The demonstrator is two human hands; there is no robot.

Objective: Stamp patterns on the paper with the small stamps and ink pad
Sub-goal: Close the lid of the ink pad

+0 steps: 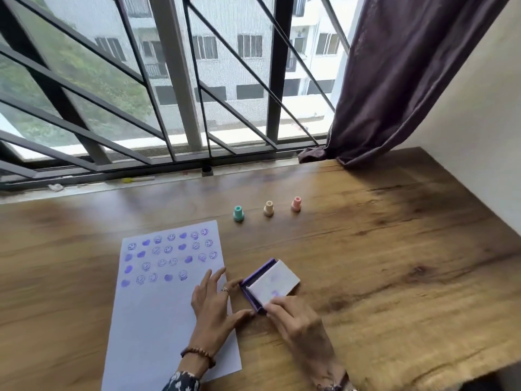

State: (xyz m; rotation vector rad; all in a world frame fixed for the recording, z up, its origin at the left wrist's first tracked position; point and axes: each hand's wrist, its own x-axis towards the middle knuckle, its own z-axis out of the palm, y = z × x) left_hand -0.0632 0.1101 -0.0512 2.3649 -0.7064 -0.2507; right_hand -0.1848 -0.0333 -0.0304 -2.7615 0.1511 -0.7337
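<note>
A white sheet of paper lies on the wooden table, its upper half covered with several rows of purple smiley and heart prints. To its right sits the purple ink pad with its white lid partly over it. My right hand holds the lid's near corner. My left hand rests on the paper's right edge, fingers spread, thumb and fingertip touching the pad's left side. Three small stamps stand upright in a row behind: teal, cream and pink.
The wooden table runs to a white wall on the right. A barred window stands behind it, with a small dark cap and a yellow-tipped pen on its sill. A dark purple curtain hangs at the back right corner.
</note>
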